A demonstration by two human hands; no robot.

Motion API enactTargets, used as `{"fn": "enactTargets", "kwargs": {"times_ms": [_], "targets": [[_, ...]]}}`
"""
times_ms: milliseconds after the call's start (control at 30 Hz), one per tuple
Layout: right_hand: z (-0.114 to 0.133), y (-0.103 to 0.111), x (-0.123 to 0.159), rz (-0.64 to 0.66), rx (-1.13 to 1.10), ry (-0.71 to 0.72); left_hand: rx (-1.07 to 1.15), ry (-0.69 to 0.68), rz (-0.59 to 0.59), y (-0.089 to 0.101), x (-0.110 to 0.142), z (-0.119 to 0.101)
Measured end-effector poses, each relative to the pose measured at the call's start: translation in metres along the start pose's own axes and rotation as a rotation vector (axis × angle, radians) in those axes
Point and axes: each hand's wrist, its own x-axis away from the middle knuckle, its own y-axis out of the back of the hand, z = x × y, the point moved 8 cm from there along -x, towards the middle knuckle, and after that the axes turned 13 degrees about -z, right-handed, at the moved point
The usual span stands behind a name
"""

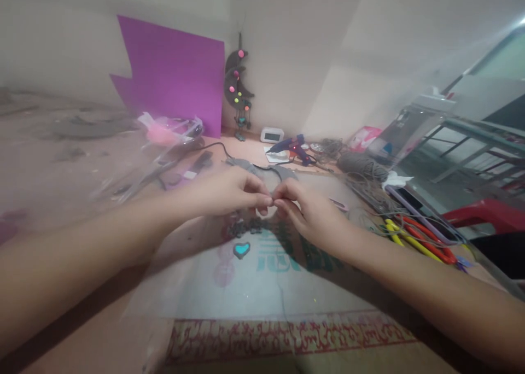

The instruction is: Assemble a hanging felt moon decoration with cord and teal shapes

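Note:
In the middle of the head view, my left hand point(233, 191) and my right hand point(309, 210) meet with thumbs and forefingers pinched together. Whatever sits between the fingertips is too small and blurred to name. Below them on the sheet lies a small heart point(241, 249) with a turquoise centre and a dark rim. Several small dark pieces point(246, 227) rest just above the heart, partly in shadow. Behind my fingers is a grey curved shape point(287, 173), half covered by the hands.
A glue gun point(293, 145) stands at the back beside a small white digital clock point(272, 135). Grey yarn point(361, 166), orange-handled tools point(426, 237) and a phone point(422, 210) lie at right. A purple sheet point(176, 73) and a moon-shaped hanging ornament point(237, 79) are against the wall.

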Motion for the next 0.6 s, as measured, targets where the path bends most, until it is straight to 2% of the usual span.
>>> {"fn": "enactTargets", "kwargs": {"times_ms": [167, 300, 400, 533, 600], "targets": [[-0.005, -0.006, 0.002, -0.021, -0.055, -0.026, -0.040, -0.019, -0.046, 0.010, -0.002, 0.014], [-0.015, -0.007, 0.011, -0.021, 0.026, -0.007, -0.123, 0.000, -0.163, 0.023, -0.003, 0.023], [-0.013, -0.005, 0.020, -0.035, 0.093, 0.092, -0.169, -0.011, -0.222, 0.031, -0.004, 0.026], [0.012, -0.001, 0.032, -0.123, 0.130, 0.311, -0.218, -0.047, -0.264, 0.033, -0.008, 0.032], [0.024, -0.001, 0.037, -0.149, 0.118, 0.365, -0.236, -0.072, -0.256, 0.030, -0.011, 0.035]]}}
